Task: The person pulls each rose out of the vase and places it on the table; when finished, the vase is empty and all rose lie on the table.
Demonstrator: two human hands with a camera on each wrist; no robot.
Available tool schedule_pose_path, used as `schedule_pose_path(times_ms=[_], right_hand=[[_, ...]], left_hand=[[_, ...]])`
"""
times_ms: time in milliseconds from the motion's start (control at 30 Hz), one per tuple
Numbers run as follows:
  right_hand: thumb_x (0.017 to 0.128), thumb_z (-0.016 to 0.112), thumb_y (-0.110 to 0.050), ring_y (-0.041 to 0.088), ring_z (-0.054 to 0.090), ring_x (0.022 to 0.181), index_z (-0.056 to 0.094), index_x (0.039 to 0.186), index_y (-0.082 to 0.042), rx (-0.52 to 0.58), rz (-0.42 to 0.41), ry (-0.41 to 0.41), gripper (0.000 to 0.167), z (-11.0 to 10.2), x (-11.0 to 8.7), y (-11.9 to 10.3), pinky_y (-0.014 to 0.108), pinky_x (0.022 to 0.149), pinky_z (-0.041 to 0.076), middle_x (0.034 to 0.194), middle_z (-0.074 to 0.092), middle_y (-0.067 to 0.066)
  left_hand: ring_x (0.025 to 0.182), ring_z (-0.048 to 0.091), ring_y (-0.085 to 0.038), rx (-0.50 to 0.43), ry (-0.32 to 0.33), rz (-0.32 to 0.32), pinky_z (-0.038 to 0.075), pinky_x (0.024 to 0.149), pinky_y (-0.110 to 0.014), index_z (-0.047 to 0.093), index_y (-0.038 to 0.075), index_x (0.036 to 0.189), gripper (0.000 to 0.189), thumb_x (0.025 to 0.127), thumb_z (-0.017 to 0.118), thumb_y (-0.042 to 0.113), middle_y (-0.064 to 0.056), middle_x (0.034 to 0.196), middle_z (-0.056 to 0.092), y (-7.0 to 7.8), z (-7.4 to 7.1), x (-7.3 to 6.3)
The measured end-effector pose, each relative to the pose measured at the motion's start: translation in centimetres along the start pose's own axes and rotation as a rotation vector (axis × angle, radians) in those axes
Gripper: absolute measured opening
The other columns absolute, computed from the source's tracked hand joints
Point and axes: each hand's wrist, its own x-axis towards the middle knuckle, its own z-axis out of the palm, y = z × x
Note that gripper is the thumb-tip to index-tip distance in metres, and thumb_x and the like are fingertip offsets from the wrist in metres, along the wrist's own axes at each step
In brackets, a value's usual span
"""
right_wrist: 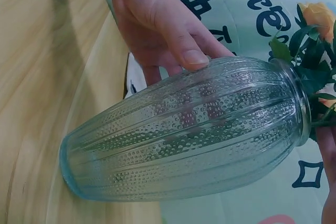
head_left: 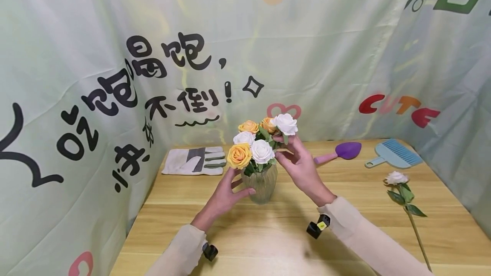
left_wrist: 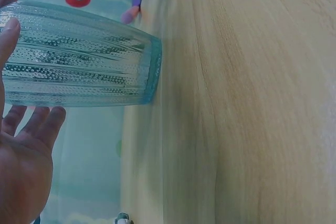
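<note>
A ribbed clear glass vase (head_left: pixel 262 184) stands upright on the wooden table, holding several orange roses (head_left: pixel 239 156) and white roses (head_left: pixel 263 151) with green leaves. My left hand (head_left: pixel 224 195) grips the vase from the left; in the right wrist view its thumb (right_wrist: pixel 195 59) lies against the glass and its fingers pass behind. On the bouquet's right side, my right hand (head_left: pixel 299 165) pinches a white rose (head_left: pixel 285 124) just under its bloom, the stem mostly hidden by fingers and leaves. Beaded texture covers the vase wall (left_wrist: pixel 79 56) in the left wrist view.
Behind on the left lies a grey-and-white work glove (head_left: pixel 193 161). A purple trowel with a pink handle (head_left: pixel 337 152) and a light blue ridged dustpan (head_left: pixel 395 154) lie at the back right. Another white rose (head_left: pixel 397 178) lies at right on the table. Printed cloth hangs around the table.
</note>
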Motion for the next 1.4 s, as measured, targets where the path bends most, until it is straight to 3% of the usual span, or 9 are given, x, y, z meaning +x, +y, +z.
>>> schedule_pose_path(times_ms=[233,400,667,900,1167,1267,1400], right_hand=[[0.102,0.062,0.016,0.002,0.068,0.116,0.058,0.130,0.013,0.014,-0.012,0.069,0.029,0.4,0.6,-0.3,0.018,0.100,0.062,0.132,0.069,-0.020],[0.102,0.063,0.016,0.005,0.069,0.112,0.061,0.128,0.012,0.017,-0.027,0.128,0.027,0.4,1.4,-1.0,0.020,0.100,0.062,0.127,0.071,-0.016],[0.102,0.063,0.016,0.010,0.073,0.102,0.058,0.142,0.010,0.105,-0.080,0.224,0.042,-1.1,3.1,-2.5,0.026,0.096,0.067,0.125,0.071,-0.002],[0.098,0.064,0.020,0.015,0.071,0.104,0.061,0.146,-0.001,0.226,-0.176,0.336,0.053,-4.2,5.5,-5.1,0.029,0.095,0.067,0.140,0.061,0.010],[0.098,0.067,0.017,0.024,0.071,0.097,0.063,0.142,0.005,0.305,-0.253,0.430,0.046,-9.4,6.7,-6.7,0.031,0.088,0.069,0.133,0.064,0.018],[0.097,0.069,0.018,0.024,0.074,0.094,0.064,0.140,0.008,0.280,-0.228,0.432,0.045,-11.7,6.2,-6.8,0.029,0.086,0.069,0.126,0.067,0.019],[0.097,0.070,0.015,0.018,0.076,0.098,0.064,0.142,0.005,0.181,-0.109,0.389,0.047,-15.0,4.8,-6.9,0.025,0.084,0.069,0.128,0.070,0.014]], left_hand=[[0.162,0.036,-0.034,-0.008,-0.008,-0.002,0.044,0.128,-0.059,0.027,0.037,0.170,0.098,0.095,0.087,0.017,0.000,0.174,0.034,0.0,0.0,0.0],[0.161,0.037,-0.033,-0.007,-0.008,-0.004,0.044,0.128,-0.059,0.028,0.038,0.170,0.098,0.095,0.087,0.017,0.001,0.174,0.034,-0.1,0.0,0.1],[0.161,0.037,-0.034,-0.012,-0.005,-0.001,0.044,0.128,-0.059,0.029,0.037,0.170,0.097,0.095,0.088,0.016,0.000,0.174,0.035,0.0,0.0,0.0],[0.161,0.037,-0.034,-0.012,0.000,-0.006,0.043,0.128,-0.061,0.027,0.037,0.170,0.099,0.095,0.087,0.015,0.000,0.175,0.034,0.0,0.0,-0.1],[0.161,0.037,-0.033,-0.007,-0.003,-0.010,0.044,0.128,-0.060,0.028,0.038,0.170,0.098,0.095,0.087,0.016,0.001,0.174,0.034,-0.1,0.0,0.0],[0.161,0.038,-0.033,-0.007,-0.004,-0.005,0.044,0.128,-0.059,0.028,0.037,0.170,0.098,0.095,0.087,0.016,0.000,0.174,0.034,-0.1,0.0,0.0],[0.161,0.038,-0.033,-0.008,-0.001,-0.006,0.044,0.128,-0.058,0.028,0.038,0.170,0.098,0.095,0.087,0.015,0.001,0.174,0.034,-0.1,0.0,0.0]])
